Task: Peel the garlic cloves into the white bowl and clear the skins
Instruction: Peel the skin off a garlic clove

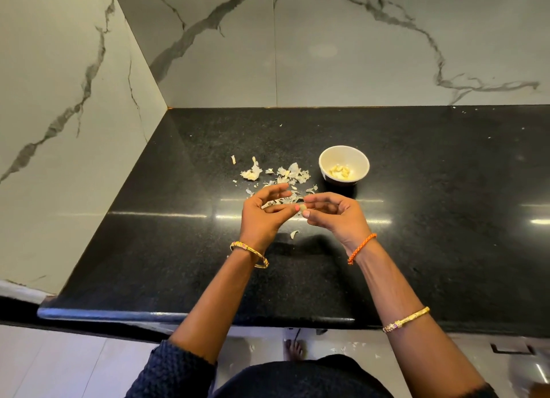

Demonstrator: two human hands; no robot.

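A small pale garlic clove (303,209) sits between my two hands above the black counter. My right hand (336,216) pinches it between thumb and forefinger. My left hand (263,211) touches it with thumb and fingertips, the other fingers spread. The white bowl (327,156) stands just beyond my right hand and holds several peeled cloves (340,171). A pile of papery garlic skins (285,176) lies on the counter behind my hands, with a remnant of the garlic bulb (251,173) at its left end.
One loose skin (294,234) lies near my wrists. Small skin flecks dot the black granite counter (431,249). Marble walls close off the back and the left side. The counter's front edge runs below my forearms, with skins on the floor.
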